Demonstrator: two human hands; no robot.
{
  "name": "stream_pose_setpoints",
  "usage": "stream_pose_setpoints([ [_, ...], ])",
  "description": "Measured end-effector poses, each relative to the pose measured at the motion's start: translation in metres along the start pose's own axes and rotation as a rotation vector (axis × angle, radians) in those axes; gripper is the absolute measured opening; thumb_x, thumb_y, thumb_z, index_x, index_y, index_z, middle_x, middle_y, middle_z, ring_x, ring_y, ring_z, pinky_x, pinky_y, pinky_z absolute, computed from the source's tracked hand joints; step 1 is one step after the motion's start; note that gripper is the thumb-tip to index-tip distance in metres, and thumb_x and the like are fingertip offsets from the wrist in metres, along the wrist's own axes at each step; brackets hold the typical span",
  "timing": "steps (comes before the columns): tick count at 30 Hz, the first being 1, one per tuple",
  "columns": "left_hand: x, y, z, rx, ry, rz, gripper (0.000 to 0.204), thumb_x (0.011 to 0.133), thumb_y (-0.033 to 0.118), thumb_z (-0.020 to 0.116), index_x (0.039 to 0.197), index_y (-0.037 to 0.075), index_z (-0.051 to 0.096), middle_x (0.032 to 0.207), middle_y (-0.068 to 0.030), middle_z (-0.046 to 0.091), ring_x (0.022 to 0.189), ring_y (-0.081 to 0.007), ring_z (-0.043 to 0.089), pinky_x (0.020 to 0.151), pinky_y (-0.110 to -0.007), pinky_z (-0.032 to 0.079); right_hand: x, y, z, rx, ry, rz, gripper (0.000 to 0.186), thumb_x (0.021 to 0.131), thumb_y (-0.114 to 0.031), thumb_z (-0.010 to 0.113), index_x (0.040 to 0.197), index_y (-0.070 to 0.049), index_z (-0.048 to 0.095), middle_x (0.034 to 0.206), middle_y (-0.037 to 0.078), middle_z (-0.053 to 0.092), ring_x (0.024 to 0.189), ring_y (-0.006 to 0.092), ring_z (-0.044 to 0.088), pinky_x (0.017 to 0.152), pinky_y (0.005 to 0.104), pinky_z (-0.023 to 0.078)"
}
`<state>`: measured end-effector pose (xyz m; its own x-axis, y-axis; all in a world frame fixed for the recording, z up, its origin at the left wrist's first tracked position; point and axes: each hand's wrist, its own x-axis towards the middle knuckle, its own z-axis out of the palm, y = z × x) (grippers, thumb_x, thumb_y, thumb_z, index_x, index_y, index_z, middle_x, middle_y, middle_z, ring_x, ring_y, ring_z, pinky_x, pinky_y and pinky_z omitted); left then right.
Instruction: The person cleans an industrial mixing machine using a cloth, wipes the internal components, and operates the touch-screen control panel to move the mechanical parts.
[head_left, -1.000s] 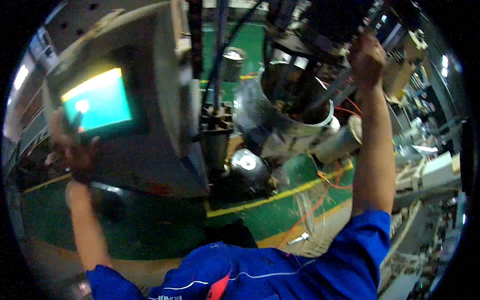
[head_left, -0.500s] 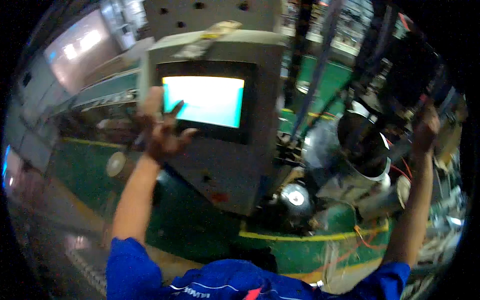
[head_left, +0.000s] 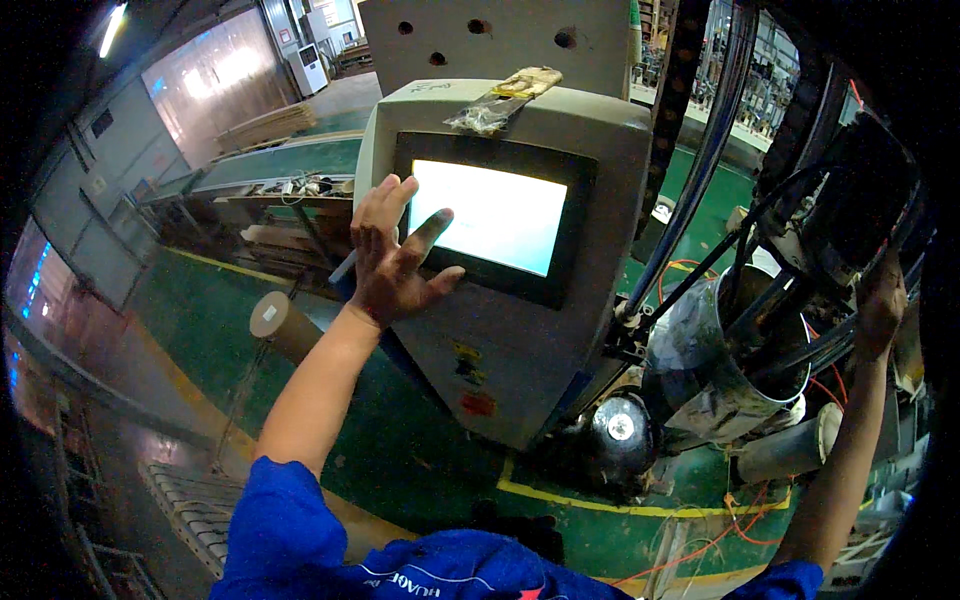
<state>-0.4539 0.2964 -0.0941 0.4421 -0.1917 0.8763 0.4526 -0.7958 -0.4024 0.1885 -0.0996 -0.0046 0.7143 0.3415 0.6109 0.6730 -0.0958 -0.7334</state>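
My left hand [head_left: 395,255] is open, fingers spread, at the left side of a lit touchscreen [head_left: 490,215]. Its index fingertip lies over the glowing area; whether it touches the glass I cannot tell. The screen is set in the sloping face of a grey control cabinet [head_left: 520,350]. Far to the right, my right hand [head_left: 882,300] is raised against the lower edge of a dark, round machine part [head_left: 860,200]. Its fingers are mostly hidden in shadow there. Below that part stands a metal drum [head_left: 695,350] with black hoses running into it.
Work gloves [head_left: 515,95] lie on top of the cabinet. A brown roll [head_left: 285,325] stands left of it. Orange cables [head_left: 745,520] trail over the green floor at the lower right. Dark upright posts [head_left: 715,130] rise beside the cabinet.
The view has shifted, so the cabinet and screen sit further right and the picture is sharper. My left hand stays at the screen's left side, and my right hand remains by the dark part.
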Motion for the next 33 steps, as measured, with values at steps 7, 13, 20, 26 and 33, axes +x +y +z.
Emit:
stream_pose_setpoints([
  [7,0.002,-0.002,-0.01,-0.056,0.02,-0.028,0.071,0.093,0.062,0.057,0.137,0.007,0.048,0.147,-0.0221,0.042,0.138,-0.0401,0.039,0.113,-0.054,0.027,-0.012,-0.012,0.026,-0.034,0.111,-0.355,0.05,0.105,-0.053,0.042,0.118,-0.01,0.065,0.071,-0.005,0.054,0.058,0.0085,0.05,0.052,0.0261,0.04],
  [13,0.008,0.016,-0.008,-0.161,0.019,-0.2,0.066,0.093,0.061,0.057,0.14,0.016,0.048,0.149,-0.02,0.042,0.139,-0.039,0.039,0.113,-0.053,0.026,-0.017,-0.014,0.022,-0.331,0.144,-0.584,0.045,0.108,-0.042,0.041,0.123,-0.006,0.064,0.076,-0.001,0.055,0.063,0.0098,0.052,0.054,0.0269,0.043],
  [20,0.006,0.003,-0.009,-0.057,-0.059,-0.019,0.056,0.095,0.056,0.058,0.138,0.019,0.057,0.148,-0.0195,0.044,0.139,-0.0405,0.04,0.113,-0.053,0.027,0.008,0.019,-0.007,-0.337,0.058,-0.583,0.027,0.102,-0.017,0.055,0.125,-0.005,0.063,0.085,0.003,0.064,0.064,0.0137,0.054,0.057,0.0287,0.045],
  [26,-0.019,0.002,-0.002,-0.108,-0.404,-0.165,0.055,0.096,0.051,0.061,0.137,0.015,0.059,0.15,-0.0202,0.042,0.139,-0.0407,0.039,0.114,-0.054,0.03,-0.015,-0.037,0.027,-0.992,0.348,-1.135,0.006,0.088,-0.007,0.064,0.093,-0.006,0.065,0.082,0.013,0.063,0.068,0.0332,0.062,0.059,0.0418,0.051],
  [33,0.01,0.009,-0.009,-0.108,-0.131,-0.004,0.056,0.097,0.047,0.064,0.139,0.011,0.057,0.152,-0.0202,0.037,0.141,-0.0397,0.038,0.115,-0.054,0.032,-0.034,-0.077,0.025,0.316,-0.065,-0.118,0.018,0.09,-0.022,0.067,0.085,-0.007,0.061,0.07,0.005,0.058,0.055,0.0244,0.054,0.055,0.0368,0.046],
])
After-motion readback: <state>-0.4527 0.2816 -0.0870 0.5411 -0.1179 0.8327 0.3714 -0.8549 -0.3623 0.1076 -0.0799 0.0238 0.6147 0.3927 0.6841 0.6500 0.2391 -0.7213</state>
